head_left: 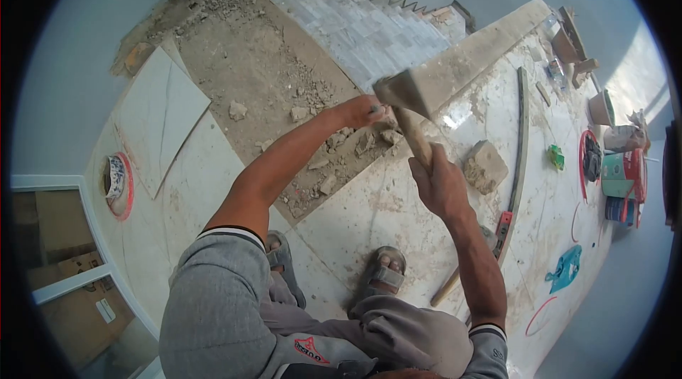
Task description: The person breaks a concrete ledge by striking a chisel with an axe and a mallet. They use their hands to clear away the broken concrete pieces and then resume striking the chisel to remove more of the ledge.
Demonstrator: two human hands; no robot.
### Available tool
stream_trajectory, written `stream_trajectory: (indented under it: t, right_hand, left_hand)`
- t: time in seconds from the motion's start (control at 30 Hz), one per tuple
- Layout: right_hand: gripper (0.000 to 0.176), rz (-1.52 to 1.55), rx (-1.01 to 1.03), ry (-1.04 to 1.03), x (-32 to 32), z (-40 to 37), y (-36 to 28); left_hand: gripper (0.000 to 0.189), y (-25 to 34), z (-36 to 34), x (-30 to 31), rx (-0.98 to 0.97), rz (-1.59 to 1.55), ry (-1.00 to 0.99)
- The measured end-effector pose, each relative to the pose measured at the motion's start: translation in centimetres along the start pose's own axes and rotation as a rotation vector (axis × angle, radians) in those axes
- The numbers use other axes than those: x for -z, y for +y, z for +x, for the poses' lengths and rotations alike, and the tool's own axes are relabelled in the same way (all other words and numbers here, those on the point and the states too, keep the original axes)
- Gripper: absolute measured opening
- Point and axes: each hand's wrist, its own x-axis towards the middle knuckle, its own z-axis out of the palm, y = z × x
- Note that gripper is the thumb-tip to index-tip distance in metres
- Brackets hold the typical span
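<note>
My right hand is closed round the wooden handle of a hammer. Its broad, dusty head is raised over the corner where the floor meets the stairs. Just left of the head, my left hand is closed, its fingers curled; what they hold, if anything, is hidden. Beneath that hand lie chunks of broken mortar on the rough, untiled strip. A large pale stone block rests on the tiles to the right of my right hand.
Tiled stairs descend beyond the rough strip. A loose white tile lies at left, near a roll with red tubing. On the right are a long straight bar, a red level, buckets and a blue bag.
</note>
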Motion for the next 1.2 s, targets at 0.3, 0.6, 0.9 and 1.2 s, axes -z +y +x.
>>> stream_trajectory:
  t: [0.3,0.6,0.9,1.2]
  right_hand:
    - [0.03,-0.06,0.039,-0.019,-1.4,1.5,2.4]
    - [0.027,0.006,0.062,0.059,-1.4,1.3,1.9]
    - [0.034,0.256,0.473,0.483,1.9,0.2,-2.6]
    - [0.026,0.191,-0.03,0.052,-2.6,-1.2,3.0]
  left_hand:
    - [0.005,3.3,1.0,1.7,0.015,-0.205,-0.072]
    - [0.033,2.6,1.1,1.9,0.101,-0.161,-0.212]
    - [0.029,2.0,1.0,0.9,0.104,-0.281,-0.123]
    - [0.025,3.7,0.2,3.1,0.291,-0.337,-0.023]
